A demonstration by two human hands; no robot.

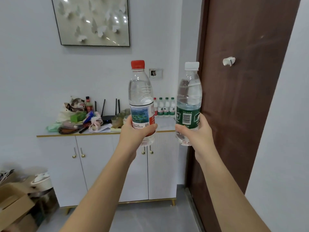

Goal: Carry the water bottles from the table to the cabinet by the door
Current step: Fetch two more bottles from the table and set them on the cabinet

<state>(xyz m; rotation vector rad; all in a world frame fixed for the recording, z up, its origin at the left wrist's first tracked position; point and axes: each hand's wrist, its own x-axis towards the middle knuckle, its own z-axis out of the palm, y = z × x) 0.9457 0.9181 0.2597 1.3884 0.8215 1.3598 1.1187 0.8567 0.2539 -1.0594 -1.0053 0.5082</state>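
Both hands' grip wraps each upright bottle's lower label: left hand (pixel 133 131), red-capped bottle (pixel 141 94), right hand (pixel 194 131), white-capped bottle (pixel 189 97).

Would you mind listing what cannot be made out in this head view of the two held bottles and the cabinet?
- Row of small bottles on the cabinet: label text too small; the red-capped bottle covers the row's left end.
- Lower part of the red-capped bottle's label: wrapped by the left hand.
- White-capped bottle: brand name partly hidden by the right hand.
- Clutter pile: items overlap, blurred.
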